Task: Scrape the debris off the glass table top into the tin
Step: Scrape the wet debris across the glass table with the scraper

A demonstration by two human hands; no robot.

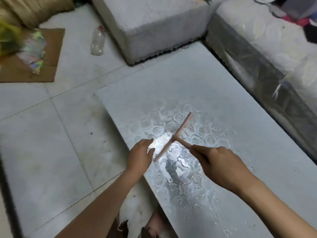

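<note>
Glass table top (214, 93) runs from near right to far centre. It has a rose pattern, with wet smears and white debris (182, 164) across the near-middle.

Right hand (221, 166) is clamped on the stub handle of a T-shaped scraper (178, 133), fingers wrapped round it. The crossbar lies diagonally, far end up-right and near end down-left, on the glass or just above it; contact can't be confirmed.

Left hand (139, 157) sits at the table's left edge, thumb and fingers curled round the tin (160, 143). The tin is blown out by glare and reads only as a bright metallic patch, so its outline and contents aren't readable. It's just left of the scraper crossbar, touching or nearly so.

The hands are apart, with the scraper between them. Most of the flaked debris is on the near side of the crossbar, between the two forearms.

On the tiled floor (51, 143) to the left:
- clear plastic bottle (97, 41) lying down, far left of the table
- cardboard sheet (51, 54) with a stack of coloured paper (35, 48) on it, far left

Grey cushioned block (154, 23) sits beyond the table's far end, and another upholstered piece (257, 54) runs along the right side.
</note>
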